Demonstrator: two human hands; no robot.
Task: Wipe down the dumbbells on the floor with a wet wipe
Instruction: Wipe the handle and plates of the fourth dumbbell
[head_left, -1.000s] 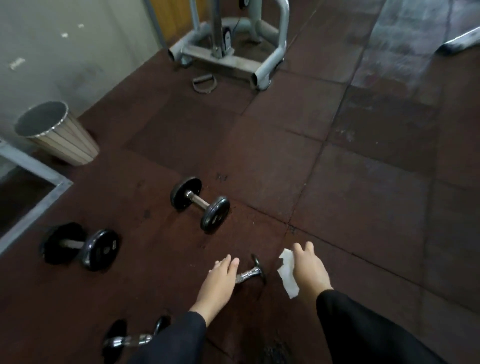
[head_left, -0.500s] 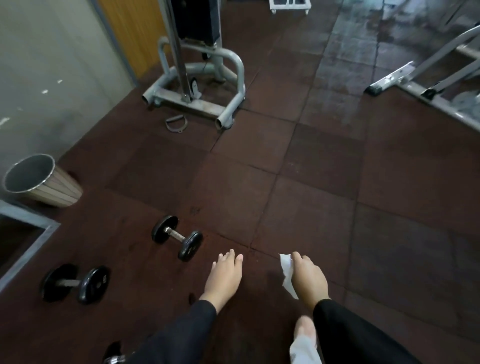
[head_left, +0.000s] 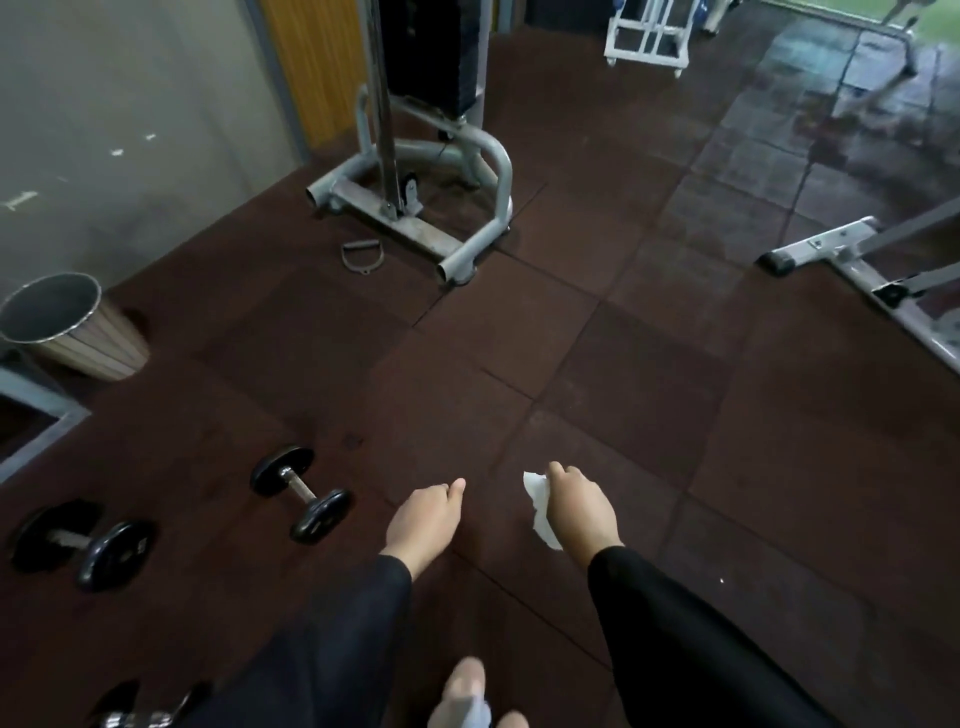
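Two dumbbells lay on the floor, left of both hands.
The nearer dumbbell (head_left: 301, 493) sat beside the larger dumbbell (head_left: 83, 544); the right hand (head_left: 582, 506) pinched the wet wipe (head_left: 540, 506), while the left hand (head_left: 423, 519) hung with fingers loosely curled, holding nothing.

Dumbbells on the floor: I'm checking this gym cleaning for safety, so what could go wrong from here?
The small dumbbell lies loose just left of the left hand, so a step that way might trip on it or set it rolling. The wet wipe dangles from the right hand and might slip out. The floor far right looks shiny, possibly wet and slippery.
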